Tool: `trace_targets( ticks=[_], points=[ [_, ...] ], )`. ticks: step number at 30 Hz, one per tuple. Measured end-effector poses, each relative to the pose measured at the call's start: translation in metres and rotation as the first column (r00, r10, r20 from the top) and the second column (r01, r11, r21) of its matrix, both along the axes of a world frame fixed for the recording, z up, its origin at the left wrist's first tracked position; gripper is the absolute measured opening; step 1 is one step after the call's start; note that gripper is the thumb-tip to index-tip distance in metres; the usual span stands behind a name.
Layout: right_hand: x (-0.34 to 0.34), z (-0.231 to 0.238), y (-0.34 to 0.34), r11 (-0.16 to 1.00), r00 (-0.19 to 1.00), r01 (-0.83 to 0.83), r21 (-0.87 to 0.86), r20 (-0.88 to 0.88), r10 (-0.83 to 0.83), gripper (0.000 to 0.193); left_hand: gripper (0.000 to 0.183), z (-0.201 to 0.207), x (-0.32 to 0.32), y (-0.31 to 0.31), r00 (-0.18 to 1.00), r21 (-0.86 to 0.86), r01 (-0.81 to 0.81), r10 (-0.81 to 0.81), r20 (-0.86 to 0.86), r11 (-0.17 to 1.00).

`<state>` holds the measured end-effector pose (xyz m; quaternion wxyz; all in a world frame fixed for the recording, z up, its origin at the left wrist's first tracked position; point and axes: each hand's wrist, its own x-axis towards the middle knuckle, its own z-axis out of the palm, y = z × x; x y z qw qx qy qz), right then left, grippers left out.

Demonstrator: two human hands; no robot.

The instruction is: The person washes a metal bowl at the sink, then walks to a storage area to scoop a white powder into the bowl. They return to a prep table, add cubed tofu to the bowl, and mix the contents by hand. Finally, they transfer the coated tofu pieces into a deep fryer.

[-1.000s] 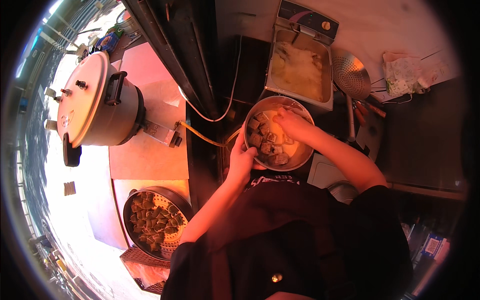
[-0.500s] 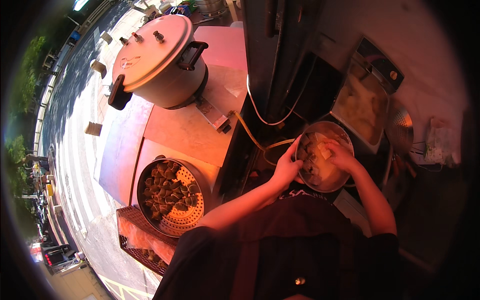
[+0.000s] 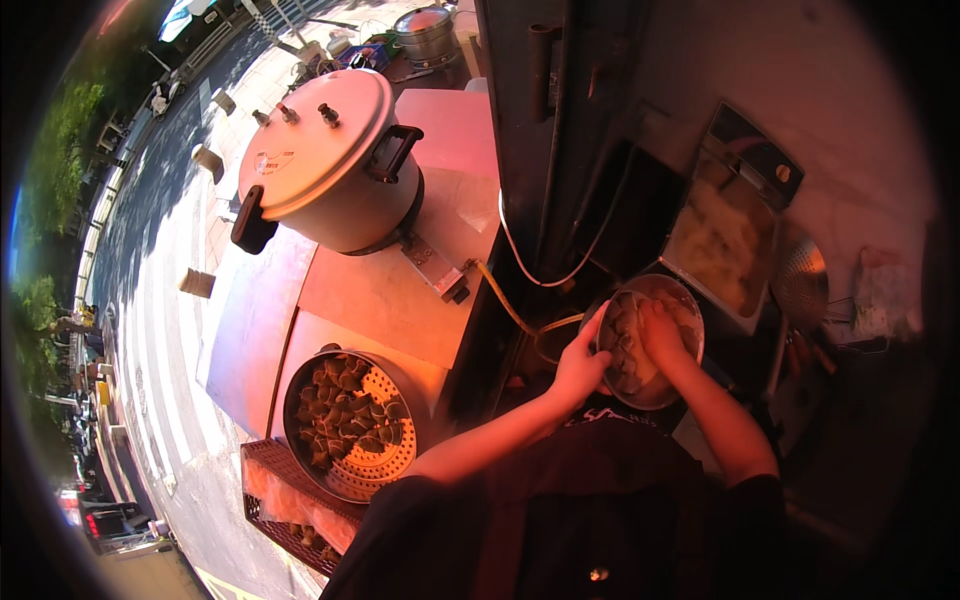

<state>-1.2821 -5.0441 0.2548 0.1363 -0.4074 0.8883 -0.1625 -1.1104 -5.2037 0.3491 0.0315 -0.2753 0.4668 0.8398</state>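
My left hand (image 3: 580,368) is closed on the left rim of a round metal bowl (image 3: 697,312), with the thumb over the edge. Inside the bowl lie greyish pieces (image 3: 626,345) and something pale, perhaps powder or batter; what kind of food the pieces are I cannot tell. My right hand (image 3: 660,335) reaches in from the right. Its fingers are stretched out against the pale contents, the tips partly hidden among them, and no held piece shows.
A large pressure cooker (image 3: 345,205) stands on a burner (image 3: 436,272) at left. Nearer sits a perforated steamer pan (image 3: 372,472) of dark wrapped parcels, beside a brown basket (image 3: 262,500). A rectangular tray (image 3: 725,245) of pale food and a strainer (image 3: 802,285) lie to the right.
My right hand has moved from the bowl's right side towards its middle, deeper into the contents, and a pale piece near its fingers no longer shows. My view has shifted slightly.
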Motion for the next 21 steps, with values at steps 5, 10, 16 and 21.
trace_targets(
  ticks=[5,10,16,21],
  points=[
    [-0.02,0.024,0.012,0.933,0.808,-0.13,0.336,0.581,-0.096,0.041,0.084,0.0,0.001,-0.001,0.999,0.049,-0.05,0.051,-0.018,0.998],
    [0.0,0.01,0.018,0.99,0.995,0.094,0.109,0.03,-0.097,0.043,0.085,-0.005,-0.003,0.003,0.999,0.097,-0.012,0.015,-0.03,0.995],
    [0.011,-0.011,0.014,0.99,0.989,0.093,0.102,0.101,-0.104,0.052,0.084,-0.002,-0.01,0.009,1.0,0.106,0.026,-0.025,-0.009,0.994],
    [-0.021,0.007,0.026,0.947,0.637,0.304,0.106,0.716,-0.285,0.052,0.084,-0.001,-0.014,0.011,1.0,0.107,0.027,-0.027,0.003,0.994]
  ],
)
